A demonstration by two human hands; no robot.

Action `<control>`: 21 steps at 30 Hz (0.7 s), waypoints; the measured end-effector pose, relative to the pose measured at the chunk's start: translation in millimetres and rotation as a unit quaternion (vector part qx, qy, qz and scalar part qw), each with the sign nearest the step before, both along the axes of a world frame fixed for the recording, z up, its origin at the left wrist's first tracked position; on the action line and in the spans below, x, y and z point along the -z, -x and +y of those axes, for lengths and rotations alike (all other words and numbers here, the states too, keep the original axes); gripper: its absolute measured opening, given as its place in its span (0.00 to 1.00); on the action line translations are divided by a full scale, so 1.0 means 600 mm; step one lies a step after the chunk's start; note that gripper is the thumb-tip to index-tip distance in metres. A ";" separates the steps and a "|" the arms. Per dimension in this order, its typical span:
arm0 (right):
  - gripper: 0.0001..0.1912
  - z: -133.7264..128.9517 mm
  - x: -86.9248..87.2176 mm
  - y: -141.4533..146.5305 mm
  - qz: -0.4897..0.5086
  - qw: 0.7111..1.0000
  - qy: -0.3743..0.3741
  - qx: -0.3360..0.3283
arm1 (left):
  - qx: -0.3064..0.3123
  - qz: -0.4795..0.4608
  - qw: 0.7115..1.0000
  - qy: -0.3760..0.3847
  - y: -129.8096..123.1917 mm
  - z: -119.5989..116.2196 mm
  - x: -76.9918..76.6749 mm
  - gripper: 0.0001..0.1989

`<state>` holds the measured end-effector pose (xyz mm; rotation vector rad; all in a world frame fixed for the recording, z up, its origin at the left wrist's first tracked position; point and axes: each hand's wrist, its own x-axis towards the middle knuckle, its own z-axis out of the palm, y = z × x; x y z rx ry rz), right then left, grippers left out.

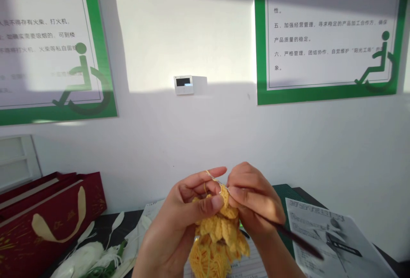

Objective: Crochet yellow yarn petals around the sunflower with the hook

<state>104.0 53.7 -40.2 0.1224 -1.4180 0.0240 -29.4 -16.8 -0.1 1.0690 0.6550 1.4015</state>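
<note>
My left hand (188, 203) pinches a yellow crocheted piece (221, 229) between thumb and fingers, its index finger stretched out with a strand of yellow yarn (209, 174) over it. In my right hand (256, 194) is a crochet hook (297, 240) with a dark handle that slants down to the right. The hook's thin metal tip meets the top edge of the piece, close to the left thumb. Ruffled, petal-like layers hang below the fingers. Under them is a bundle of loose yellow yarn (209, 261).
Red gift bags (54, 226) with cream handles stand at the left. Beside them lie white yarn (81, 261) and white leaf-shaped pieces (118, 222). Printed sheets (333, 235) and a green mat (282, 192) are at the right. Green-framed posters (261, 56) and a thermostat (183, 86) hang on the wall.
</note>
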 end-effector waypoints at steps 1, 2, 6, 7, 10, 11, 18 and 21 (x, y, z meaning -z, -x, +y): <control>0.09 0.001 0.001 0.005 0.021 0.999 -0.002 -0.045 | 0.004 0.004 1.000 0.000 0.003 0.000 0.000 0.22; 0.07 0.002 0.002 0.010 0.036 0.994 0.031 -0.094 | 0.008 0.010 1.000 0.000 0.005 0.000 0.000 0.23; 0.03 -0.008 -0.010 0.013 0.066 0.955 0.173 -0.232 | -0.018 0.054 0.998 -0.019 0.016 -0.003 -0.005 0.19; 0.05 -0.011 -0.014 0.010 0.069 0.944 0.197 -0.255 | -0.024 0.060 0.998 -0.025 0.018 -0.004 -0.006 0.19; 0.10 -0.018 -0.027 0.004 0.050 0.899 0.259 -0.351 | -0.024 0.068 0.997 -0.034 0.022 -0.006 -0.009 0.17; 0.12 -0.019 -0.030 0.004 0.037 0.875 0.286 -0.389 | -0.023 0.068 0.997 -0.036 0.022 -0.007 -0.009 0.17; 0.14 -0.011 -0.022 0.021 -0.045 0.828 0.381 -0.409 | -0.197 0.092 0.971 -0.095 0.006 -0.010 -0.006 0.14; 0.10 -0.011 -0.020 0.019 -0.052 0.892 0.318 -0.317 | -0.224 0.087 0.965 -0.102 0.000 -0.012 -0.006 0.17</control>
